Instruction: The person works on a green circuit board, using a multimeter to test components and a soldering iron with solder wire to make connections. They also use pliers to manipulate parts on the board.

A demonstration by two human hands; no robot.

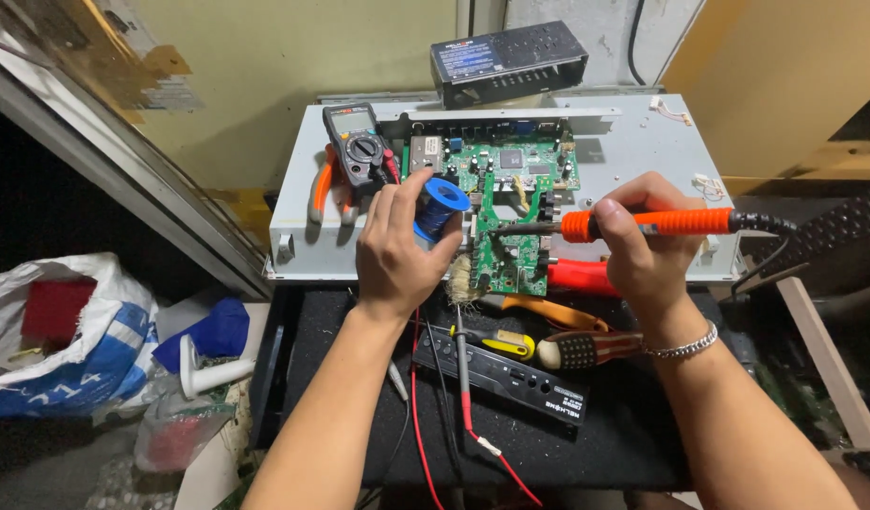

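My left hand (394, 247) grips a blue spool of solder wire (441, 208) and holds it just left of a green circuit board (512, 198). In my right hand (646, 247) is an orange-handled soldering iron (643, 223), held level, its metal tip (499, 229) pointing left and resting over the middle of the board. The board lies on a grey metal chassis (633, 142). A silver bracelet (682, 346) sits on my right wrist.
A multimeter (359, 146) and orange-handled pliers (324, 184) lie on the chassis at the left. Below the board are a brush, screwdrivers (511, 342), a black box panel (511, 378) and red and black probe leads (463, 397). Another black box (507, 60) stands behind. Bags and clutter fill the floor at left.
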